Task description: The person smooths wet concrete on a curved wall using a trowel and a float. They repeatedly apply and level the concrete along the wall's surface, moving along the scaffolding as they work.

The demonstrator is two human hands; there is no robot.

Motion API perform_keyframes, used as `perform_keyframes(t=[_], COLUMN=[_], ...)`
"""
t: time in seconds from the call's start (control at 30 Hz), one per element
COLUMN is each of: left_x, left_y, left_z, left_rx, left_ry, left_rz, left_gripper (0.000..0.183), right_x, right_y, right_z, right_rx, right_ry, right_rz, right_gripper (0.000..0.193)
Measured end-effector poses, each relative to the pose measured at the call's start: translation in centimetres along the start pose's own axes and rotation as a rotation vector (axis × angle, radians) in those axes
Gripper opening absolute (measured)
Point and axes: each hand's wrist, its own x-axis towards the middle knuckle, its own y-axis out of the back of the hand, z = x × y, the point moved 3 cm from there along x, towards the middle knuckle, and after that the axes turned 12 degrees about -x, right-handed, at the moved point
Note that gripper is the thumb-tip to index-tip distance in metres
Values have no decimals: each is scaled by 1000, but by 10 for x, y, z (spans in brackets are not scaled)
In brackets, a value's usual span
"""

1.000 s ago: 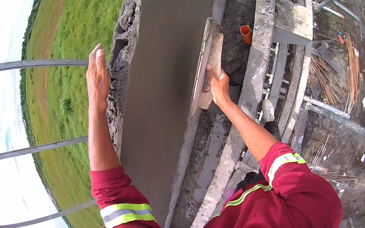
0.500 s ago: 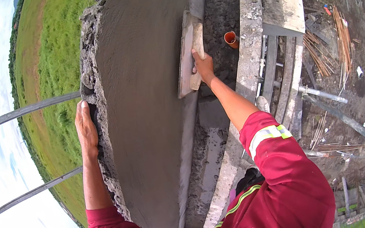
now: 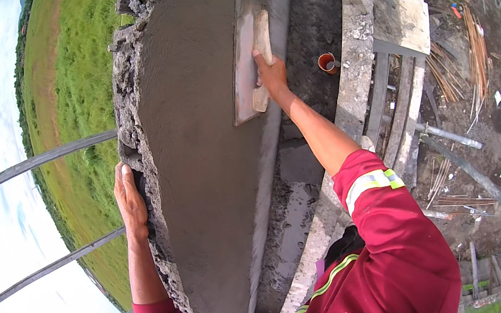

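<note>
My right hand [image 3: 272, 75] is wrapped round the pale handle of a long rectangular plastering trowel [image 3: 246, 70]. The trowel's blade lies against the wet grey mortar [image 3: 199, 132] covering the wall face, not far from its smooth right-hand edge. At the wall's broken, lumpy left edge [image 3: 134, 110], my left hand [image 3: 131, 203] rests with its fingers stretched out along the rough concrete. Nothing shows in that hand.
An orange pipe end [image 3: 327, 63] stands up from the rough ledge right of the wall. Beyond it run a concrete beam [image 3: 351, 25] and wooden planks [image 3: 375, 97]. Metal poles [image 3: 481, 173] cross the debris-strewn ground far below; bars jut out at left over grass.
My right hand has slid the trowel a little left and up, off the wall's right edge onto the mortar. The view has shifted slightly. My left hand stays on the broken edge.
</note>
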Motion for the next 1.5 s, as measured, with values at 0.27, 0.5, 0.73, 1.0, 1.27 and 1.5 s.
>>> perform_keyframes(t=[0.27,0.5,0.73,1.0,1.27,1.5], left_x=[-3,-3,-3,1,0,1], left_y=[-4,-2,-3,1,3,6], left_z=[11,9,5,-2,-3,-15], left_rx=[-39,-59,-91,-46,43,25], left_ry=[-89,-100,-84,-20,29,35], left_rz=[-11,-22,-10,-4,51,56], left_gripper=[44,43,46,56,65,67], right_x=[-28,-120,-110,52,-116,-215], right_y=[-21,-36,-49,-4,-12,-37], right_z=[-78,-115,-157,-101,47,-39], right_rx=[-35,-180,-242,-190,1,-145], right_ry=[238,505,681,214,43,417], right_rz=[-66,-141,-104,18,-58,-208], right_gripper=[39,52,65,43,37,61])
